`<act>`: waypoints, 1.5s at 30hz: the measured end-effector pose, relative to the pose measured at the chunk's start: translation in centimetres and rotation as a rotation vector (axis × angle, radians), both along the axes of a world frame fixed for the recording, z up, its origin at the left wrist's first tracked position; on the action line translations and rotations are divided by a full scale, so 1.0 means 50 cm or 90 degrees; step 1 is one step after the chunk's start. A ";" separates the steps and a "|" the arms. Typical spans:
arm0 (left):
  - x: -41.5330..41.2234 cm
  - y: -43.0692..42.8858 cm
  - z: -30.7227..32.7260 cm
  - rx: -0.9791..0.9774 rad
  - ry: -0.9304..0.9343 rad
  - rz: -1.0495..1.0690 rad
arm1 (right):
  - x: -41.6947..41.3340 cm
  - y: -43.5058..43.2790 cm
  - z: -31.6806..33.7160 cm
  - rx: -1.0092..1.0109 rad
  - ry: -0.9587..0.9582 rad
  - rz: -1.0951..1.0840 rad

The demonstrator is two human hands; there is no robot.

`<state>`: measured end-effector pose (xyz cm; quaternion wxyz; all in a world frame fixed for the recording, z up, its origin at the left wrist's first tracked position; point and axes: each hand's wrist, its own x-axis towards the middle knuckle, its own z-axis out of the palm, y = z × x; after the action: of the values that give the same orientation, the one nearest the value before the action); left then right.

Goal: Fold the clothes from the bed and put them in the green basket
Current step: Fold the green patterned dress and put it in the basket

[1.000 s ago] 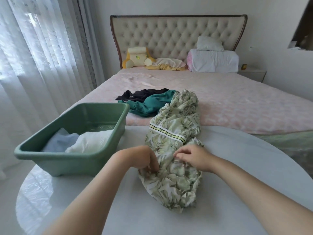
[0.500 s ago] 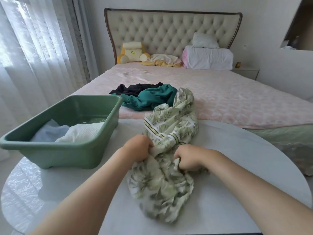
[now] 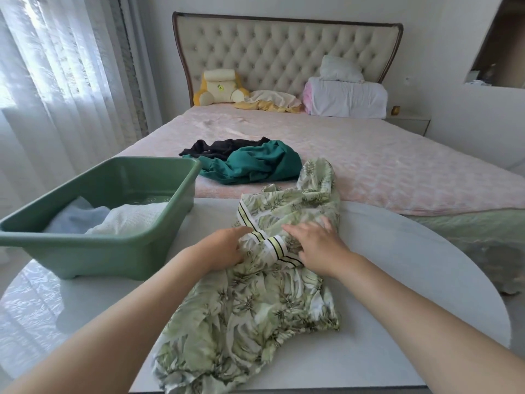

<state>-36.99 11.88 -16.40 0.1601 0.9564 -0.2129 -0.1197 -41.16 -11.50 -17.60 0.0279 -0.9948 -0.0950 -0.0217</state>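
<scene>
A green leaf-print garment (image 3: 255,308) with a striped band lies crumpled lengthwise on the white round table (image 3: 412,280), its far end resting on the bed's edge. My left hand (image 3: 224,245) holds the fabric by the striped band, fingers tucked into the cloth. To the right of the band, my right hand (image 3: 315,243) lies on the garment with its fingers spread. The green basket (image 3: 85,260) stands on the table's left side and holds a folded white piece (image 3: 133,220) and a pale blue piece (image 3: 76,217). A teal garment (image 3: 255,163) and a black one (image 3: 224,146) lie bunched on the pink bed (image 3: 383,166).
Pillows (image 3: 346,98), a yellow cushion (image 3: 218,88) and a crumpled cloth (image 3: 272,100) sit by the tufted headboard. Sheer curtains (image 3: 56,81) hang on the left. A nightstand (image 3: 409,123) stands at the bed's far right. Bare table surface shows to the right of the garment.
Both hands moved forward along the garment to its striped band. My right hand let go of the fabric and now lies spread on it. The garment's near part is more spread out.
</scene>
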 end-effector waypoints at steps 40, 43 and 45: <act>-0.053 0.020 0.074 0.103 0.081 -0.031 | -0.027 -0.025 0.075 0.074 0.359 0.002; -0.043 0.024 0.075 0.185 0.033 -0.007 | -0.035 -0.037 0.081 0.101 0.364 -0.087; -0.039 0.027 0.070 0.232 0.003 0.011 | -0.026 -0.036 0.068 0.037 0.209 -0.100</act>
<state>-38.95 13.21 -12.88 -0.0145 0.9711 -0.1792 -0.1568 -42.47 -13.32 -14.20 0.0699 -0.9881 -0.0103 0.1365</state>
